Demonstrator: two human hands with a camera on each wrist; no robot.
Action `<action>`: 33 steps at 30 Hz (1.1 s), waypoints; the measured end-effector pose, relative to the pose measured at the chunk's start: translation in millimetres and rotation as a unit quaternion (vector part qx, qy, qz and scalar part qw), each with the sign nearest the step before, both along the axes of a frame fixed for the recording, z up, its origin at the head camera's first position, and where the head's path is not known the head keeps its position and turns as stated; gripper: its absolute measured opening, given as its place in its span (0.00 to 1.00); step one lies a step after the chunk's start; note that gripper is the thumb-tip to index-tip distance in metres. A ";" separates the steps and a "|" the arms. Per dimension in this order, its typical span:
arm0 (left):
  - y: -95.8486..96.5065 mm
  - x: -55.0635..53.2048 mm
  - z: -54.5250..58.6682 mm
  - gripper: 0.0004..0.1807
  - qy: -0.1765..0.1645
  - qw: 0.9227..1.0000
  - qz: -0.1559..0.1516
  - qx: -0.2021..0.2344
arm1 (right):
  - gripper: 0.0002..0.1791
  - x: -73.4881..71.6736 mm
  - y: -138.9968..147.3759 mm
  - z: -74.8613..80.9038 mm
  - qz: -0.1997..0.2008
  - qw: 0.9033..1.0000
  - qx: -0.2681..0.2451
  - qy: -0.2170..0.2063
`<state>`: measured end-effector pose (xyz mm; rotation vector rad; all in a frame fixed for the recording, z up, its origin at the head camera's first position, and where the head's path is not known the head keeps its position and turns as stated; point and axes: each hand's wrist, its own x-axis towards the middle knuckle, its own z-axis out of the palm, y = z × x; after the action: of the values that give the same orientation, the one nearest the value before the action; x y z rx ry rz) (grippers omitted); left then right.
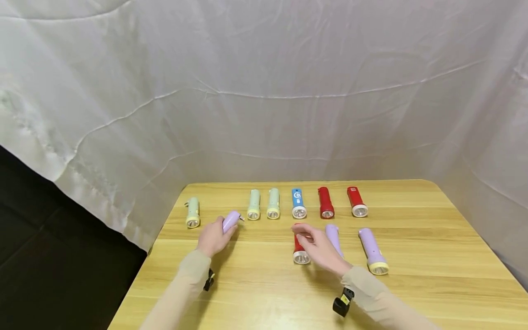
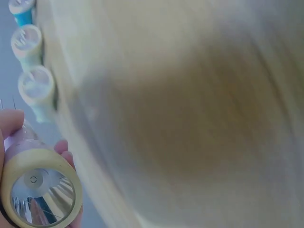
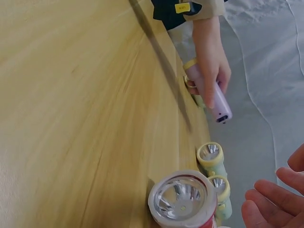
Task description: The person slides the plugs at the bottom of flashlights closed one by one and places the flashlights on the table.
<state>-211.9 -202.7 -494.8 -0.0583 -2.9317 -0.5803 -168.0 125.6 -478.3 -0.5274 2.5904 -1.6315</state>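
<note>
My left hand (image 1: 212,236) grips a purple flashlight (image 1: 231,221) with a pale yellow head, above the left part of the table. Small metal prongs stick out at its tail end. In the left wrist view, the lens of this flashlight (image 2: 42,197) faces the camera, with fingers around the body. My right hand (image 1: 321,250) hovers near a red flashlight (image 1: 301,257) with a white head, partly covering it. Its fingers are loosely bent and hold nothing; in the right wrist view the fingers (image 3: 275,202) are spread beside that flashlight. Another purple flashlight (image 1: 333,236) is partly hidden behind this hand.
A back row holds two pale green flashlights (image 1: 254,204), a blue one (image 1: 297,199) and two red ones (image 1: 325,201). A third green flashlight (image 1: 193,211) lies at the far left, a purple one (image 1: 370,245) at the right. Grey cloth (image 1: 288,128) hangs behind the wooden table (image 1: 255,298).
</note>
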 end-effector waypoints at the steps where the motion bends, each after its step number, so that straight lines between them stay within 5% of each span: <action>1: 4.6 -0.1 2.0 0.27 0.002 1.000 -0.006 0.005 | 0.18 -0.4 1.2 0.5 0.000 1.000 -0.001 0.001; 12: 54.3 6.9 21.0 0.23 0.028 0.995 -0.072 0.060 | 0.17 -5.8 20.3 7.1 -0.023 0.999 0.003 0.035; 20: 82.1 6.8 23.6 0.24 -0.003 0.988 -0.103 0.116 | 0.17 -7.8 32.5 10.5 -0.038 0.998 0.006 0.056; 33: 114.5 9.6 26.4 0.27 -0.052 0.957 -0.153 0.240 | 0.16 -8.9 43.5 20.1 -0.043 0.996 -0.002 0.080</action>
<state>-202.3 -88.2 -468.4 -0.4400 -2.8030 -1.3603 -176.9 169.1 -458.2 -0.5762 2.7611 -1.6866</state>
